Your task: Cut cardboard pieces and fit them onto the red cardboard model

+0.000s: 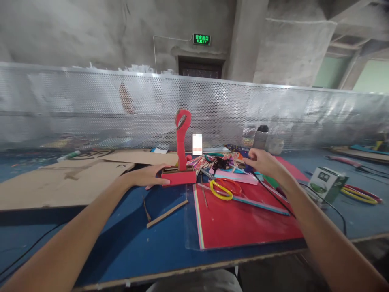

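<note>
Blue covers the tabletop, and nearest its front edge lies a loose cardboard strip, left of red sheets in a clear sleeve. Scissors rest on those sheets, their handles towards the person, handy for picking up. Beyond the strip, by the sheets' far left corner, is a red box with a hooked red upright rising from it. The left hand is closed over the box's left end, thumb along the front, seemingly to steady so tall a piece; whether the box's base touches the table I can't tell. Off to the right, the right hand is curled round a blue tool, clear of the upright, its cord trailing back over the sheets. Coloured scraps heap between, then a dark-capped bottle stands before the perforated metal screen.
</note>
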Motion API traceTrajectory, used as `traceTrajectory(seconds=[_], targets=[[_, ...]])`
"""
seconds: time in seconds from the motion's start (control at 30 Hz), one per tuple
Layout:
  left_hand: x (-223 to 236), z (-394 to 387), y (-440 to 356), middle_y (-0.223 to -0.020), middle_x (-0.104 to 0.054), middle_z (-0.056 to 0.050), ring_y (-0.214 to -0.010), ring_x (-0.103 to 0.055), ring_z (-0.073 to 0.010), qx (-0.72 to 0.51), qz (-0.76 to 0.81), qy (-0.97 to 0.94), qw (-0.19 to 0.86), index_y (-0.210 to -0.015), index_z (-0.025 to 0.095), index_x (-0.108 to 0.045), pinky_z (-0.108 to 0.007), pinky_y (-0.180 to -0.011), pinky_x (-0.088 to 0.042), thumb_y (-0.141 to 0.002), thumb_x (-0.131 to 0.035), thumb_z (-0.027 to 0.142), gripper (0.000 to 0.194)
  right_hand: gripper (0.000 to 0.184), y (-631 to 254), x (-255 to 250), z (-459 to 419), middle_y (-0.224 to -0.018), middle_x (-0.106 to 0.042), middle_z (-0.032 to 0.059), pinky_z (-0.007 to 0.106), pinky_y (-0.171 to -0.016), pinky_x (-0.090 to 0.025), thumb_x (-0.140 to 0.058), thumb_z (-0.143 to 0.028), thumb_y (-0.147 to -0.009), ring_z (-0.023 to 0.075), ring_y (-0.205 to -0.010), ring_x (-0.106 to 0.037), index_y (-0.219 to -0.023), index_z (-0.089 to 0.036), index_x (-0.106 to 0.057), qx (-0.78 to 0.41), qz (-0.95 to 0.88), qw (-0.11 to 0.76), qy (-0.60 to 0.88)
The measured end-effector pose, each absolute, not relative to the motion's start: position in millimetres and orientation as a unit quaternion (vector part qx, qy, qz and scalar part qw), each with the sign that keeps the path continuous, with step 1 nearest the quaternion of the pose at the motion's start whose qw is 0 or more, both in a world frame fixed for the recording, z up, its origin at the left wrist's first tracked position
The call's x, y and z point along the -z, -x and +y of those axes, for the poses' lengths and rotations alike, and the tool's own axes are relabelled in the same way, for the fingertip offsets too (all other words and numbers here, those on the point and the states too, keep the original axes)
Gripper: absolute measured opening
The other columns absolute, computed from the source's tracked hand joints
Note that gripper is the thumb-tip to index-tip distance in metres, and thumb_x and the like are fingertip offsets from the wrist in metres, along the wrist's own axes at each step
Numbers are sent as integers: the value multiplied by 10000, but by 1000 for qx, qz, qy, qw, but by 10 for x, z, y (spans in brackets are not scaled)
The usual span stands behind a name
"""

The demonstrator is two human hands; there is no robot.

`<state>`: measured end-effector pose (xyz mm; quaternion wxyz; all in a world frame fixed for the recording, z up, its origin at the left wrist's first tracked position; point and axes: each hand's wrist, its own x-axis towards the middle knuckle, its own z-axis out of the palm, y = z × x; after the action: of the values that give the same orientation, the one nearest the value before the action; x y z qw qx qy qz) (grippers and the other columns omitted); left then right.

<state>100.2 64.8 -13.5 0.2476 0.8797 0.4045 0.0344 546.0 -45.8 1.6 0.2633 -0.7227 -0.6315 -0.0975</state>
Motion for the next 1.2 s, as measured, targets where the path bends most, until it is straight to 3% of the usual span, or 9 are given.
traceTrajectory(seconds=[0.1, 0.23, 0.37, 0.47, 0.6, 0.87, 1.0, 1.1, 1.2], targets=[[156, 674, -991, -547, -561, 58, -555, -606, -234, -37, 407, -879, 246, -1573, 127, -281, -316, -706, -420, -830, -599, 698, 990, 413, -5455, 55, -363, -643, -488, -38, 243, -583, -330, -687, -449, -776, 126, -617, -477, -711, -226, -345, 42, -641, 373, 669], [178, 690, -981, -528, -546, 59, -516, -581, -228, -42, 395, -885, 244, -1572, 156, -311, -311, -675, -413, -822, -592, 693, 964, 561, -5405, 152, -285, -735, -615, -8, 287, -632, -504, -796, -536, -658, 187, -699, -643, -783, -246, -332, -191, -545, 581, 573], [187, 696, -977, -503, -535, 68, -530, -586, -229, -41, 392, -886, 243, -1586, 163, -283, -304, -687, -418, -839, -579, 701, 967, 447, -5331, 177, -287, -776, -672, 28, 321, -673, -576, -819, -472, -666, 215, -766, -696, -826, -232, -477, -347, -474, 635, 502], [194, 701, -972, -487, -529, 70, -553, -604, -240, -41, 399, -885, 234, -1591, 152, -275, -307, -707, -419, -841, -578, 709, 982, 318, -5207, 161, -320, -757, -676, 34, 309, -666, -578, -808, -380, -711, 205, -758, -688, -834, -216, -565, -406, -447, 630, 488], [201, 699, -965, -470, -527, 73, -576, -625, -247, -45, 398, -887, 229, -1586, 146, -292, -316, -745, -420, -842, -578, 704, 972, 326, -4933, 166, -344, -719, -640, 7, 285, -645, -535, -857, -307, -654, 152, -661, -622, -863, -189, -637, -474, -490, 582, 444], [211, 663, -973, -518, -561, 60, -515, -597, -214, -67, 390, -887, 235, -1564, 128, -335, -321, -728, -436, -847, -589, 685, 943, 380, -4288, 221, -283, -682, -607, -9, 244, -580, -425, -812, -493, -766, 105, -595, -519, -855, -151, -672, -469, -654, 428, 412], [205, 656, -978, -855, -736, -36, -484, -578, -160, -84, 392, -883, 246, -1545, 197, -389, -321, -699, -462, -811, -633, 685, 915, 481, -3946, 214, -184, -709, -627, -1, 239, -552, -452, -751, -626, -793, 116, -584, -577, -875, -170, -618, -490, -674, 401, 380], [203, 653, -995, -1187, -710, -113, -449, -554, -118, -93, 390, -877, 265, -1536, 269, -402, -317, -598, -462, -778, -676, 673, 902, 505, -3778, 241, -88, -702, -602, -4, 219, -483, -397, -660, -666, -858, 80, -502, -507, -813, -171, -570, -510, -693, 384, 335], [208, 650, -1018, -1161, -717, -120, -468, -564, -138, -99, 370, -879, 284, -1525, 261, -418, -315, -541, -445, -771, -686, 650, 890, 422, -3741, 311, -26, -738, -547, -33, 222, -505, -407, -728, -567, -849, 62, -504, -438, -878, -185, -550, -565, -680, 381, 271]])
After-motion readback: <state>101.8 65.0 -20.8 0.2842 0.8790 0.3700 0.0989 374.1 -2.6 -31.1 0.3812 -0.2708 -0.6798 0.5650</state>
